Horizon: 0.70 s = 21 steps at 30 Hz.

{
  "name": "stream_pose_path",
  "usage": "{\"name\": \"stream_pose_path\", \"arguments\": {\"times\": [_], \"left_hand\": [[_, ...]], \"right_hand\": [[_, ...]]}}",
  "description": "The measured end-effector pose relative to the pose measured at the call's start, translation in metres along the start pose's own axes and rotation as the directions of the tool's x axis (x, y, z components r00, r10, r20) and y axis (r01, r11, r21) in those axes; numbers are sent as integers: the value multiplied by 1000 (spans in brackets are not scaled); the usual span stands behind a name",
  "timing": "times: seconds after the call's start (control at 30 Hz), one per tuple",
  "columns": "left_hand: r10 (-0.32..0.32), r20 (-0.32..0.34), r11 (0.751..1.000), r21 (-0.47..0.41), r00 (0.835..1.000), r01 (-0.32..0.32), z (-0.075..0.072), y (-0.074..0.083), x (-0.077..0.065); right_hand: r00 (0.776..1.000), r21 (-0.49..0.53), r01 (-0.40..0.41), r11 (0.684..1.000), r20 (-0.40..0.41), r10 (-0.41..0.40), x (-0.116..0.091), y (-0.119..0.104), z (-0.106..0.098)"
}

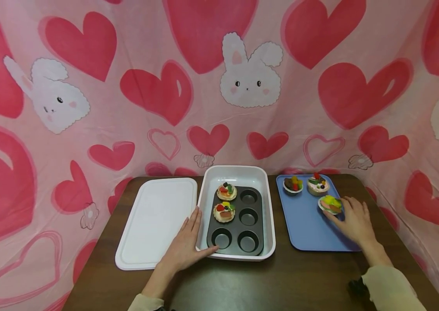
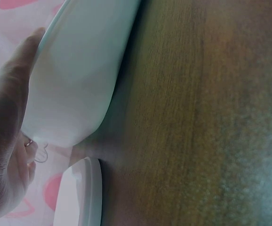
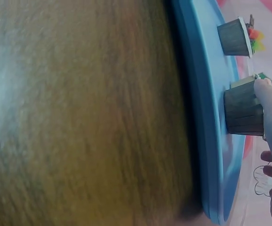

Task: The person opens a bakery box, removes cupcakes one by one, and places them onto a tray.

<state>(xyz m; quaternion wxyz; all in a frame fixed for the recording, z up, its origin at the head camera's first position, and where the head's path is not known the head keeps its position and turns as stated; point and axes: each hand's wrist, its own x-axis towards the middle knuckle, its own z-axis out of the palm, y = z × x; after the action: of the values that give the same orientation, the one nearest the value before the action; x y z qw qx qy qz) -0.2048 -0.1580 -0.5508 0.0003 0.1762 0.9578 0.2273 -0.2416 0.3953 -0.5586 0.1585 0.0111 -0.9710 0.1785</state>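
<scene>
My left hand (image 1: 184, 242) lies with straight fingers along the left rim of a white plastic tub (image 1: 271, 216), its thumb over the front rim. Inside the tub sits a dark muffin tin (image 1: 236, 224); two fruit tarts (image 1: 224, 212) fill the back and middle cups of its left column. On the blue tray (image 1: 301, 229), my right hand (image 1: 353, 218) pinches a toy cupcake (image 1: 330, 204) with yellow topping, thumb on the near side and fingers on the far side. In the right wrist view its silver cup (image 3: 244, 110) stands at the tray surface, thumb tip at the rim.
A chocolate fruit cupcake (image 1: 293, 185) and a pink-cream tart (image 1: 318, 185) stand at the back of the blue tray. Left of the tub lies a white lid (image 1: 157, 224). Behind the brown table (image 1: 235, 285) hangs a pink heart-and-bunny cloth (image 1: 204, 108).
</scene>
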Motion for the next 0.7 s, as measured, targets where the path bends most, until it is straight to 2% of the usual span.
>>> {"name": "stream_pose_path", "arguments": {"times": [0.2,0.47,0.7], "left_hand": [[-3,5,1000,3,1000,3,0,0,1],[-6,13,1000,2,1000,6,-1,0,1],[4,-2,1000,13,1000,-4,1,-2,2]], "right_hand": [[1000,-60,-15,998,5,16,-1,2,0],[1000,-71,-14,997,12,15,-3,6,-2],[998,-67,46,997,-44,-49,-2,-3,-5]]}}
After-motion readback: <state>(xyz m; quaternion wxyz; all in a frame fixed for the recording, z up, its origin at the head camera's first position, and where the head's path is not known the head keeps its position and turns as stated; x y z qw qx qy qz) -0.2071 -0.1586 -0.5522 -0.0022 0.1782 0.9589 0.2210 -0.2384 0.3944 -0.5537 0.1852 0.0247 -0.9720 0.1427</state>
